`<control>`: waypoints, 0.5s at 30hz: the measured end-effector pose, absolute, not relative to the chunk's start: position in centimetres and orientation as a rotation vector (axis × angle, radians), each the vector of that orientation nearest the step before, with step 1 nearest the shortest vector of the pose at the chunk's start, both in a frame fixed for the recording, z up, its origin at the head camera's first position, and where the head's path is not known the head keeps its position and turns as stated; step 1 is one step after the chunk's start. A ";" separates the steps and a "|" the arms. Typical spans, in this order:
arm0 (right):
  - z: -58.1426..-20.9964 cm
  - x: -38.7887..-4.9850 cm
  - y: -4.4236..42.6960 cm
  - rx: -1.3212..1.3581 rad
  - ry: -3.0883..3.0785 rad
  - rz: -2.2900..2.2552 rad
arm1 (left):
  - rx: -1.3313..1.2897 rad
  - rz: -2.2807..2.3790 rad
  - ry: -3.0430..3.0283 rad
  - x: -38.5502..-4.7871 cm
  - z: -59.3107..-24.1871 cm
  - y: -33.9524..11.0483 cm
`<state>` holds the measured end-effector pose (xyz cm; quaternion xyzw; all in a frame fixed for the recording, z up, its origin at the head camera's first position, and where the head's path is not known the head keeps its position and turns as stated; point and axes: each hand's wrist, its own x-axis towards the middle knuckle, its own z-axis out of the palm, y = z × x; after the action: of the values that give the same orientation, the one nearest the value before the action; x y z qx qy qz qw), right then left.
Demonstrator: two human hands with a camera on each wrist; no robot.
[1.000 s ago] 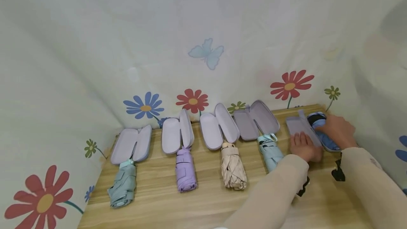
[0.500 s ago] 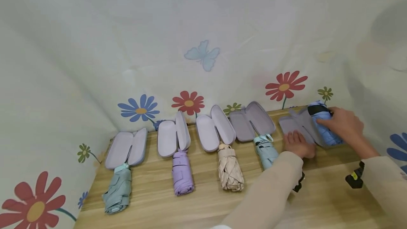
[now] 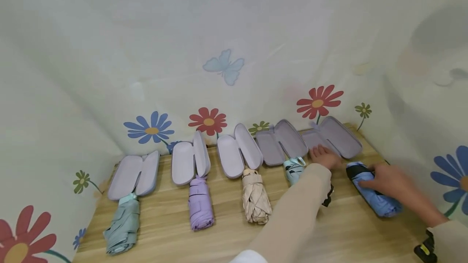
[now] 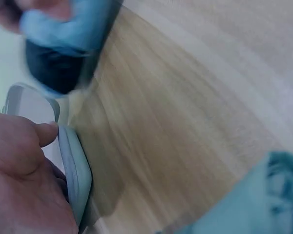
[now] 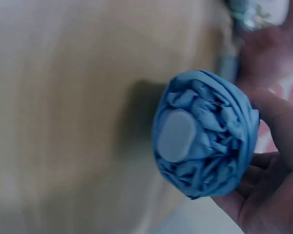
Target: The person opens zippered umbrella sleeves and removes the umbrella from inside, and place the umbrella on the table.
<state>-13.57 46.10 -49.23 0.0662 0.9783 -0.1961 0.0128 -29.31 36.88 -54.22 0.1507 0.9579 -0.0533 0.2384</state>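
Observation:
My right hand (image 3: 393, 182) grips a blue folded umbrella (image 3: 382, 202) with a black band, just above the table at the far right. The right wrist view shows its gathered cloth end (image 5: 212, 136) with a pale oval cap (image 5: 177, 135). My left hand (image 3: 325, 158) rests on the tray half of an open lilac-grey case (image 3: 341, 138), the rightmost one; its fingers lie fairly straight. In the left wrist view that hand (image 4: 24, 170) lies along the case edge (image 4: 78, 165). A mint umbrella (image 3: 292, 169) is partly hidden behind my left forearm.
Open cases stand in a row along the back wall: (image 3: 133, 175) leftmost case. Before them lie a grey-green umbrella (image 3: 122, 224), a purple umbrella (image 3: 201, 206) and a beige umbrella (image 3: 256, 198). A flowered cloth (image 3: 226, 19) hangs behind and at the sides.
My right hand has lifted the blue umbrella out of the rightmost case and brought it toward the front of the table. My left hand stays on that case. The head view has shifted slightly.

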 end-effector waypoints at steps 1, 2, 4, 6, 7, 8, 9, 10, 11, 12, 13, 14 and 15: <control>-49.6 -13.6 45.9 0.192 3.044 -0.616 | 0.392 -0.125 2.626 -29.3 -53.9 36.8; -49.9 -13.6 45.6 0.180 3.049 -0.618 | 0.379 -0.115 2.626 -29.3 -53.6 36.8; -50.3 -13.7 45.3 0.172 3.085 -0.609 | 0.341 -0.067 2.631 -29.1 -52.9 36.7; -50.4 -14.6 44.7 0.150 3.121 -0.582 | 0.261 -0.035 2.634 -29.2 -51.9 36.1; -50.6 -15.1 44.2 0.148 3.118 -0.578 | 0.219 -0.020 2.636 -29.2 -51.3 35.7; -50.7 -15.6 43.8 0.133 3.121 -0.577 | 0.183 -0.021 2.636 -29.3 -50.9 35.3; -50.8 -16.0 43.3 0.125 3.117 -0.587 | 0.156 -0.006 2.639 -29.4 -50.7 34.9; -50.9 -16.5 42.8 0.115 3.114 -0.605 | 0.134 0.008 2.640 -29.5 -50.3 34.5; -50.9 -16.9 42.4 0.109 3.104 -0.628 | 0.116 0.009 2.640 -29.6 -50.0 34.1; -51.0 -17.3 42.0 0.102 3.090 -0.653 | 0.114 0.005 2.643 -29.7 -49.8 33.6; -51.0 -17.8 41.6 0.094 3.078 -0.683 | 0.122 0.002 2.648 -29.9 -49.5 33.2; -51.0 -18.2 41.4 0.084 3.069 -0.710 | 0.135 -0.005 2.655 -30.1 -49.4 32.9; -51.0 -18.6 41.3 0.085 3.060 -0.727 | 0.156 0.008 2.671 -30.4 -49.4 32.8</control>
<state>-18.57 41.30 -50.98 0.0270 0.9726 -0.2309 -0.0023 -30.45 32.77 -49.43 0.0568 0.9713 0.0030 0.2311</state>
